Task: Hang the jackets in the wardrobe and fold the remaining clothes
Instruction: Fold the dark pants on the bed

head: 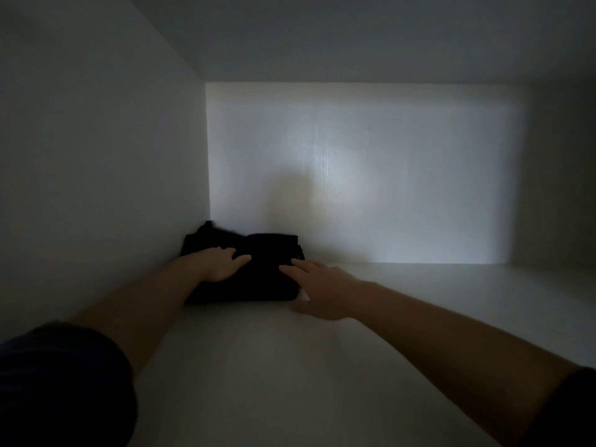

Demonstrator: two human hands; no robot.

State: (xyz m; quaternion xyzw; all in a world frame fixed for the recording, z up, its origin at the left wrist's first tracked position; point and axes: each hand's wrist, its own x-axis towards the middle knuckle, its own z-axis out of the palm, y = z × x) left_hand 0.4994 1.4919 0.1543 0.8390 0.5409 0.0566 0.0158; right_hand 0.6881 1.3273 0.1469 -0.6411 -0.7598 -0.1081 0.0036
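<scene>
Head view, place: the folded dark garment [267, 250] lies on the wardrobe shelf [290, 366], lower left of centre in the frame. It sits close to the left wall [96, 156] and near the back panel [354, 172].
Left grip [219, 264]: released, with the palm and straight fingers pressing flat on the garment's top.
Right grip [322, 291]: released, with the fingers laid on the garment's right end and the thumb low towards the shelf.
Long axis: it runs left to right across the frame, roughly along the back panel.
Pointing: the left end faces the corner and the right end faces open shelf.
Risk, push: uneven pressure from the two grips would likely skew the bundle.
Risk, lump: the bunched cloth at its upper left may ride up the wall.
Risk, withdrawal: dragging fingers could pull the right edge open.
Risk, light: the dimness hides the folds.
</scene>
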